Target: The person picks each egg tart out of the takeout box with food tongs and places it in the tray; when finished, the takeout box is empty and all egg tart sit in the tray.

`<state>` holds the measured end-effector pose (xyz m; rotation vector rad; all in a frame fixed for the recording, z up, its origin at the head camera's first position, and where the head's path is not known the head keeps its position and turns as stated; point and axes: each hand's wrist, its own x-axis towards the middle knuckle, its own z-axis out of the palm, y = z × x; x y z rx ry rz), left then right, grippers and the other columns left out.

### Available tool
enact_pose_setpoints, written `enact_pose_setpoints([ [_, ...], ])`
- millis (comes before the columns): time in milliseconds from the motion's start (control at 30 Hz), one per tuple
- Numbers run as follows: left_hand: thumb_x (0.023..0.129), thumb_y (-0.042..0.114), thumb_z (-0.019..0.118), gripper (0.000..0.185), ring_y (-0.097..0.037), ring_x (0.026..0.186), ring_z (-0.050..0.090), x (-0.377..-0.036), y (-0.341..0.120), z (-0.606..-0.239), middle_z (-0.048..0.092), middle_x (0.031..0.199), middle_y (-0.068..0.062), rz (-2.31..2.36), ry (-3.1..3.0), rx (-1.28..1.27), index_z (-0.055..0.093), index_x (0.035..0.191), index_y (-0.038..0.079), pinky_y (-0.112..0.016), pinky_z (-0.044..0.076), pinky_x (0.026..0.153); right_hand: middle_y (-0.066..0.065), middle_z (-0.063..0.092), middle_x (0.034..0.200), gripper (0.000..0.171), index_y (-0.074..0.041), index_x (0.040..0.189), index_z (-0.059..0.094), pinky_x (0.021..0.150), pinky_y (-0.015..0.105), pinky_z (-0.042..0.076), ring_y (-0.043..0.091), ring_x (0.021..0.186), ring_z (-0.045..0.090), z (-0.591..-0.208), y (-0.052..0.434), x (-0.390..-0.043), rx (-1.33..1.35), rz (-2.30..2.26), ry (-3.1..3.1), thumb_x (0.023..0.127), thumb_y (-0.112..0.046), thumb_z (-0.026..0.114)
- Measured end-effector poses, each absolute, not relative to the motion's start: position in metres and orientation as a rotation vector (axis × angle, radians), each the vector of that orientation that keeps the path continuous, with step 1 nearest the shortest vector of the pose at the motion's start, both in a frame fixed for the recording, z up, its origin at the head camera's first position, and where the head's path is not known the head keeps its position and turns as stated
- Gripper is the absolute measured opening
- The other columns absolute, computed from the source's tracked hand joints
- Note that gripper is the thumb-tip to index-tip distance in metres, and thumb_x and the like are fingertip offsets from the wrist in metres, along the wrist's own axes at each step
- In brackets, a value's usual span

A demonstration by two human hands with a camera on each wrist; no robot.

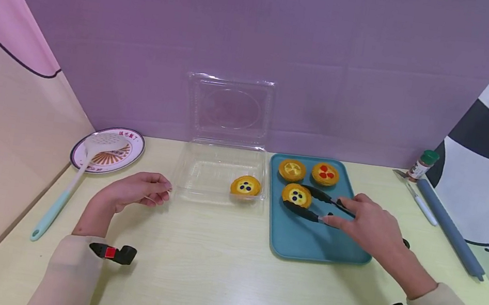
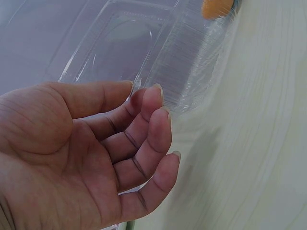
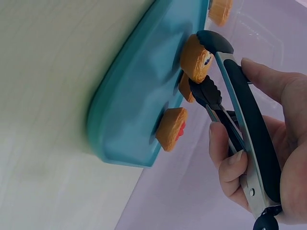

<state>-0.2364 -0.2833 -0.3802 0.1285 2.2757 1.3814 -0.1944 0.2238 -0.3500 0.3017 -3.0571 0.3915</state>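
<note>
My right hand (image 1: 372,225) holds black-and-metal food tongs (image 3: 249,129), thumb on one arm and fingers on the other. Their black tips lie on either side of a blueberry-topped egg tart (image 1: 297,195) over the blue tray (image 1: 320,246). Behind it on the tray are a plain yellow-topped tart (image 1: 292,170) and a red-topped tart (image 1: 325,174). My left hand (image 1: 138,190) pinches the left rim of a clear plastic container (image 1: 204,173) between thumb and index finger, other fingers loosely curled. Inside the container's right side sits another blueberry-topped tart (image 1: 246,186); its lid (image 1: 231,111) stands raised.
At the left, a white slotted turner (image 1: 105,142) with a pale blue handle leans across a patterned plate (image 1: 131,155). A green-capped jar (image 1: 422,165), a white-handled knife (image 1: 424,208) and a grey-blue roll (image 1: 449,228) lie at the right. A purple backdrop (image 1: 354,74) rises behind the table.
</note>
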Motion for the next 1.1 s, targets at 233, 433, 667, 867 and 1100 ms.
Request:
enact_pose_setpoints([
  [233,0.104,0.026,0.053,0.037,-0.02,0.09,0.061,-0.2363,-0.284,-0.3794,0.065,0.099,-0.006,1.379,2.277,0.118,0.052,0.123,-0.007,-0.032,0.054,0.085,0.02,0.063,0.114,0.075,-0.004,0.136,0.061,0.052,0.028,0.041,0.022,0.075,0.056,-0.3519,0.2239,-0.1947,0.306,0.387,-3.054,0.083,-0.055,0.074],
  [433,0.104,0.027,0.054,0.038,-0.02,0.089,0.061,-0.2358,-0.2842,-0.3791,0.065,0.099,-0.006,1.383,2.272,0.12,0.053,0.122,-0.007,-0.031,0.054,0.085,0.021,0.063,0.116,0.076,-0.004,0.137,0.06,0.052,0.028,0.042,0.022,0.077,0.057,-0.3525,0.2232,-0.1946,0.305,0.392,-3.063,0.083,-0.056,0.074],
  [667,0.105,0.026,0.053,0.035,-0.019,0.089,0.061,-0.2361,-0.2843,-0.38,0.064,0.098,-0.004,1.387,2.267,0.126,0.053,0.121,-0.005,-0.031,0.054,0.083,0.022,0.063,0.12,0.077,-0.005,0.137,0.06,0.054,0.029,0.044,0.025,0.081,0.06,-0.3544,0.2218,-0.1945,0.31,0.398,-3.056,0.082,-0.056,0.075],
  [867,0.104,0.026,0.053,0.035,-0.019,0.089,0.061,-0.2359,-0.2838,-0.3805,0.064,0.098,-0.005,1.384,2.272,0.121,0.053,0.121,-0.005,-0.031,0.054,0.084,0.023,0.063,0.122,0.077,-0.005,0.136,0.061,0.056,0.031,0.047,0.028,0.087,0.063,-0.3543,0.2207,-0.1949,0.31,0.394,-3.06,0.082,-0.057,0.075],
  [1100,0.104,0.026,0.053,0.035,-0.019,0.089,0.06,-0.2367,-0.2842,-0.381,0.064,0.098,-0.005,1.381,2.272,0.118,0.053,0.121,-0.005,-0.031,0.054,0.084,0.023,0.062,0.124,0.078,-0.005,0.137,0.06,0.058,0.032,0.049,0.029,0.091,0.063,-0.3548,0.2199,-0.1959,0.31,0.4,-3.065,0.082,-0.058,0.075],
])
